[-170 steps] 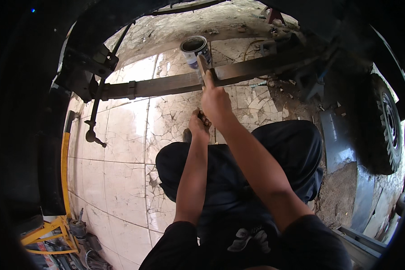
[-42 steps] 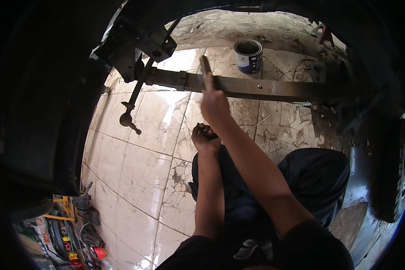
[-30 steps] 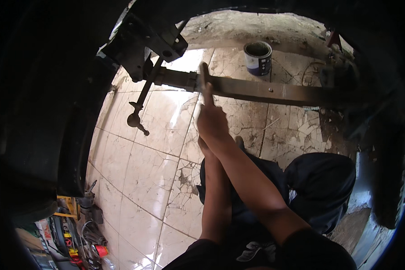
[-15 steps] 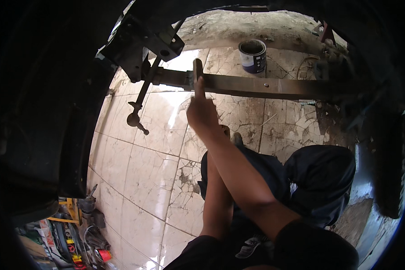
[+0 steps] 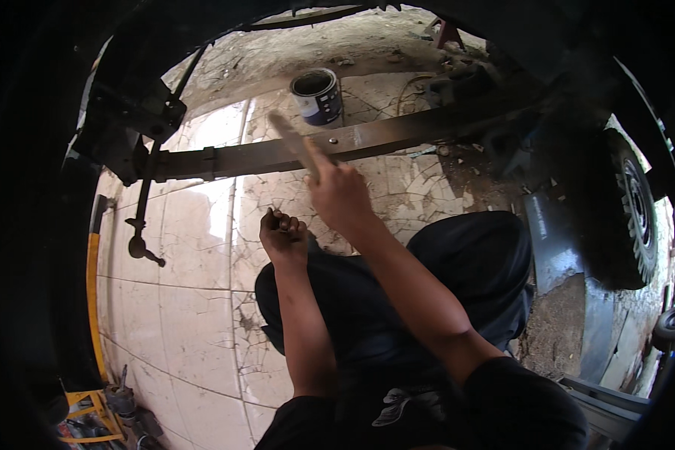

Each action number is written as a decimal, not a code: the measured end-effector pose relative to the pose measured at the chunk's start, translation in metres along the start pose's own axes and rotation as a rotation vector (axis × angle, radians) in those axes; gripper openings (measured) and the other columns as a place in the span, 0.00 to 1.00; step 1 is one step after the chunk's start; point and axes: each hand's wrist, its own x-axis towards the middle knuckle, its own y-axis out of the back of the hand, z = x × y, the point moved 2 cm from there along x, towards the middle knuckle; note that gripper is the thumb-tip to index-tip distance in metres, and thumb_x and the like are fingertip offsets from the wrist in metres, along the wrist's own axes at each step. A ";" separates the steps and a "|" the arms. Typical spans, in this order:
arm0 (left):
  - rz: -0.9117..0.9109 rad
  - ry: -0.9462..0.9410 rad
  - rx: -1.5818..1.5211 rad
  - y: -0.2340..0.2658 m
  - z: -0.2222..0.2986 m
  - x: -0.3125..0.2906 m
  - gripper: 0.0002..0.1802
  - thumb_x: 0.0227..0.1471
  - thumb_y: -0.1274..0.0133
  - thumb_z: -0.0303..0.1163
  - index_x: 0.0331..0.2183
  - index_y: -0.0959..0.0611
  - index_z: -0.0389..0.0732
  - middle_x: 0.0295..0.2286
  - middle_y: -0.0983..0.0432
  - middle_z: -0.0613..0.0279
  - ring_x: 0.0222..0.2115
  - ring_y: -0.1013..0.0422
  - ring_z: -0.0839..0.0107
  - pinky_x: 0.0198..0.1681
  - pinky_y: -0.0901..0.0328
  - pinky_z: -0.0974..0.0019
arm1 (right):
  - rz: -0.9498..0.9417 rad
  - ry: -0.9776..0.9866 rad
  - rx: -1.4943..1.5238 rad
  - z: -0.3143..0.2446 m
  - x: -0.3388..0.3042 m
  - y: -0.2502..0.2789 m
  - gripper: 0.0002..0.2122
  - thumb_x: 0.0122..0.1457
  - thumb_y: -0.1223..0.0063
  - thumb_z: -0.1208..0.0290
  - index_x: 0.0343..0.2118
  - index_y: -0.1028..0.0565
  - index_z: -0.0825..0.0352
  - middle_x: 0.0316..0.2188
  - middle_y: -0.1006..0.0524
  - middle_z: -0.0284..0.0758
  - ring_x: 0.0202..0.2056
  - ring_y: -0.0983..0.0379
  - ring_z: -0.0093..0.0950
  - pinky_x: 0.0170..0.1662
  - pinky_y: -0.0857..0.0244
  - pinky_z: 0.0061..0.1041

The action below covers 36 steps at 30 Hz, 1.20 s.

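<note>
wooden brush handle (image 5: 292, 142) gripped in right hand (image 5: 341, 196) (against the leaf spring (image 5: 397, 133)).

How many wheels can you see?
2: one big tyre at the right edge beside the person's knee, and a smaller wheel lower down, mostly cut off. Others may be hidden in the dark.

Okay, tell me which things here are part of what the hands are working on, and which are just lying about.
In use:
right hand holding a brush
long metal bar under the brush
open paint can just behind the bar
left hand, curled shut near the knee

Lying about:
wheel at right
yellow stand, lower left
tiled floor
</note>
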 end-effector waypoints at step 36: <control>-0.031 0.150 0.287 0.011 -0.022 -0.004 0.12 0.64 0.47 0.43 0.28 0.24 0.51 0.16 0.39 0.75 0.18 0.42 0.75 0.25 0.44 0.67 | 0.060 -0.078 -0.501 0.102 0.012 0.108 0.31 0.70 0.53 0.67 0.74 0.48 0.58 0.30 0.19 0.56 0.34 0.20 0.56 0.37 0.26 0.54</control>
